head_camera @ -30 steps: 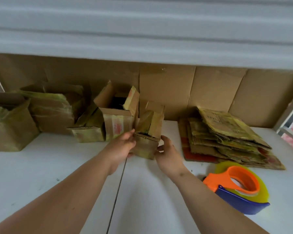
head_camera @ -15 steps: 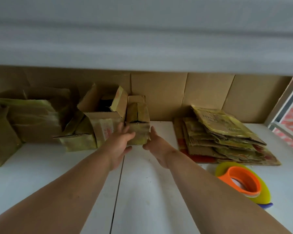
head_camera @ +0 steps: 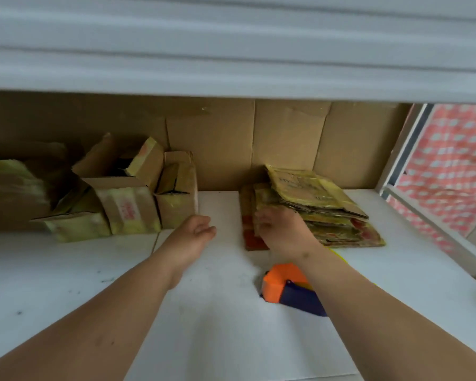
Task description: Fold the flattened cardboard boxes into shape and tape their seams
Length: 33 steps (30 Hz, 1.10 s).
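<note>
- Head view, nearest stuff first: both bare forearms reach out over the white table [head_camera: 66, 284], coming in from the bottom corners.
- Orange and blue tape dispenser [head_camera: 289, 287] sits on the table right under the right forearm, just behind the wrist, partly hidden by it.
- Left hand [head_camera: 194, 237] hangs over the table with fingers loosely curled, holding nothing, not touching any box as far as I can see.
- Right hand [head_camera: 282, 232] is on the near-left edge of the stack of flattened boxes [head_camera: 319, 204]. Fingers curl at the edge, but honestly I can't tell if it's got a grip on a sheet or is just resting there.
- That stack lies flat on the table, spreading out to the right of and beyond the right hand, all yellowish tape and crumpled card.
- Just past the left hand and a bit to its left stands the small folded box [head_camera: 177, 199], upright, pressed against the other folded boxes [head_camera: 121, 196] further left.
- Behind everything, a cardboard backing [head_camera: 259, 138] lines the wall.
</note>
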Motion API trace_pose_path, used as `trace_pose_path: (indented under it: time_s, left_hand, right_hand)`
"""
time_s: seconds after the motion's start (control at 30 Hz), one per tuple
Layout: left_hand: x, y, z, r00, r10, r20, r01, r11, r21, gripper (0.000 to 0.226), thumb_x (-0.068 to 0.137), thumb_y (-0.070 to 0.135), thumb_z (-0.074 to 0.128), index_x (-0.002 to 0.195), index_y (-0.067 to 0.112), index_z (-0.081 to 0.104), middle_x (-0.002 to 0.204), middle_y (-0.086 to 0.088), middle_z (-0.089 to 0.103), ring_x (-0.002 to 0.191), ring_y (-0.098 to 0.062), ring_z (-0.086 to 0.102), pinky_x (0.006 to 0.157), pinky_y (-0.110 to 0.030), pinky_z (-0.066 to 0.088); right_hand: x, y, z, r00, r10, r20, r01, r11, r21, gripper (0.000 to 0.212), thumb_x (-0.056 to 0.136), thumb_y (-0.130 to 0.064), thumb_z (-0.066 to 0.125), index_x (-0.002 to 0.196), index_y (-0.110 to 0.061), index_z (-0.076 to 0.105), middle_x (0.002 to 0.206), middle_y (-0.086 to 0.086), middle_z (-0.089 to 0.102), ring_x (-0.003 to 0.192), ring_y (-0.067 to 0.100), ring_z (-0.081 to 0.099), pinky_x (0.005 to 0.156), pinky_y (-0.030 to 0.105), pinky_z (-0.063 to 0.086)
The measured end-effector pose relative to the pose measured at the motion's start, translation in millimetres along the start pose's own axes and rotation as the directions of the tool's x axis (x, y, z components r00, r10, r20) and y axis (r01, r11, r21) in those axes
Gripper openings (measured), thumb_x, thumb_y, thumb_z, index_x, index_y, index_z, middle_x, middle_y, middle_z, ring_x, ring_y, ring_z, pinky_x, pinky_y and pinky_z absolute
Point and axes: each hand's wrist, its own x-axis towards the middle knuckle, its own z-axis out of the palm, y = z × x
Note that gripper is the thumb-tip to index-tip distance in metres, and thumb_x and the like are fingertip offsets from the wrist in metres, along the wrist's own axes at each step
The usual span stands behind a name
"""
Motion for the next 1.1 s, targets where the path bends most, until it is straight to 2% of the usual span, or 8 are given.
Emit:
trace_pose_path:
  time_s: [0.2,0.3,0.5,0.63,0.7,0.8,0.93,1.1]
  left_hand:
    - [-10.7,13.8,55.3,1.0,0.01,0.02,-0.011,0.996,0.089,0.038,0.102,0.022,0.052,0.14,0.021,0.049,0.142,0.004,0.051,0.128,-0.016,0.049,0.113,-0.04,0.038]
    - [-11.6,20.1,74.4,1.0,0.016,0.008,-0.017,0.992,0.125,0.039,0.102,0.023,0.051,0.141,0.022,0.048,0.142,0.004,0.051,0.128,-0.016,0.049,0.112,-0.041,0.039]
    - [-6.7,30.4,94.0,0.999,0.017,-0.039,-0.011,0.989,0.148,0.034,0.102,0.027,0.052,0.136,0.026,0.051,0.138,0.005,0.053,0.125,-0.014,0.05,0.11,-0.04,0.041]
    - [-4.7,33.1,93.4,0.999,0.014,-0.039,-0.007,0.986,0.164,0.032,0.102,0.028,0.052,0.134,0.028,0.052,0.133,0.01,0.052,0.123,-0.012,0.049,0.109,-0.039,0.041]
    - [-3.2,34.4,90.4,0.999,0.026,-0.037,-0.018,0.981,0.191,0.032,0.102,0.028,0.052,0.134,0.027,0.052,0.129,0.011,0.052,0.122,-0.01,0.049,0.108,-0.036,0.041]
    - [2.8,37.2,85.6,0.999,0.037,-0.037,-0.028,0.976,0.215,0.033,0.103,0.027,0.051,0.135,0.025,0.052,0.126,0.012,0.051,0.12,-0.009,0.048,0.107,-0.034,0.04]
    - [9.9,41.3,86.4,0.998,0.055,-0.017,-0.05,0.978,0.204,0.036,0.103,0.027,0.05,0.138,0.022,0.05,0.127,0.011,0.051,0.117,-0.007,0.048,0.104,-0.031,0.04]
    - [16.7,45.1,94.8,0.996,0.079,0.03,-0.084,0.969,0.233,0.038,0.104,0.029,0.049,0.141,0.023,0.047,0.134,0.007,0.051,0.114,-0.007,0.047,0.098,-0.028,0.04]
  right_hand:
    - [-19.8,78.0,-41.5,0.989,0.123,-0.081,-0.131,0.986,-0.107,0.048,0.085,-0.036,0.045,0.128,-0.023,0.063,0.132,0.01,0.056,0.127,0.035,0.048,0.104,0.045,0.043]
    - [-22.8,101.2,-56.0,0.983,0.17,-0.072,-0.18,0.969,-0.172,0.049,0.09,-0.03,0.051,0.138,-0.023,0.054,0.141,0.01,0.046,0.132,0.037,0.038,0.108,0.045,0.038]
    - [2.8,118.4,-64.8,0.996,0.086,0.019,-0.077,0.953,-0.294,0.061,0.086,-0.017,0.051,0.146,-0.027,0.041,0.162,0.001,0.016,0.147,0.032,0.016,0.117,0.05,0.023]
    - [25.8,126.0,-61.1,0.986,0.104,0.132,-0.033,0.891,-0.454,0.053,0.089,-0.02,0.051,0.141,-0.032,0.049,0.166,-0.004,-0.007,0.152,0.027,-0.003,0.12,0.054,0.009]
    - [35.4,132.8,-57.8,0.975,0.138,0.172,-0.04,0.878,-0.477,0.053,0.093,-0.024,0.048,0.145,-0.033,0.043,0.166,-0.005,-0.013,0.153,0.027,-0.007,0.12,0.056,0.006]
    - [43.4,141.9,-52.3,0.977,0.139,0.164,-0.044,0.877,-0.478,0.057,0.096,-0.033,0.046,0.152,-0.03,0.031,0.166,-0.007,-0.01,0.153,0.028,-0.005,0.12,0.058,0.004]
    - [41.8,145.1,-54.0,0.996,0.069,0.065,-0.03,0.878,-0.477,0.069,0.093,-0.031,0.051,0.155,-0.028,0.02,0.165,-0.007,0.001,0.152,0.029,0.001,0.12,0.056,0.008]
    - [37.4,144.3,-64.6,0.999,-0.031,0.016,0.035,0.909,-0.415,0.077,0.089,-0.026,0.053,0.158,-0.023,0.017,0.165,-0.005,0.006,0.15,0.03,0.005,0.12,0.046,0.021]
